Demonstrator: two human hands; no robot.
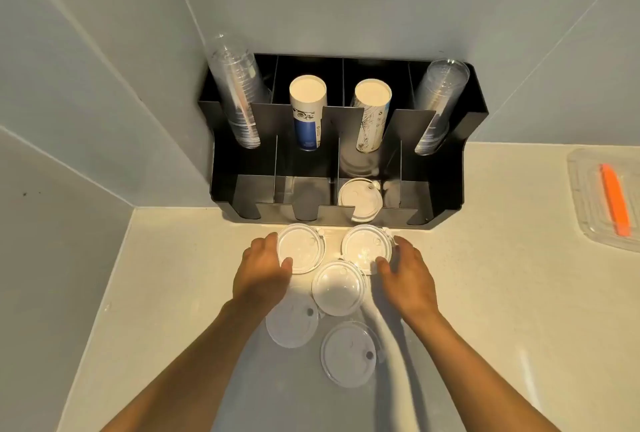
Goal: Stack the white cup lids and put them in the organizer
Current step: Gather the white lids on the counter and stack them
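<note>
Several white cup lids lie on the pale counter in front of a black organizer (450, 168). My left hand (261, 267) grips the far-left lid (299, 251) by its edge, thumb on its near rim. My right hand (407, 274) holds the far-right lid (367, 248) the same way. A third lid (338, 288) sits between my hands, overlapping the right one. Two more lids (292, 322) (349, 353) lie nearer to me. One lid (360, 201) rests in the organizer's third front slot.
The organizer stands against the corner walls and holds clear cup stacks (237, 92) (438, 102) at both ends and two paper cup stacks (308, 109) (372, 113) in the middle. A clear tray (585, 220) with an orange tool (614, 203) lies at the right.
</note>
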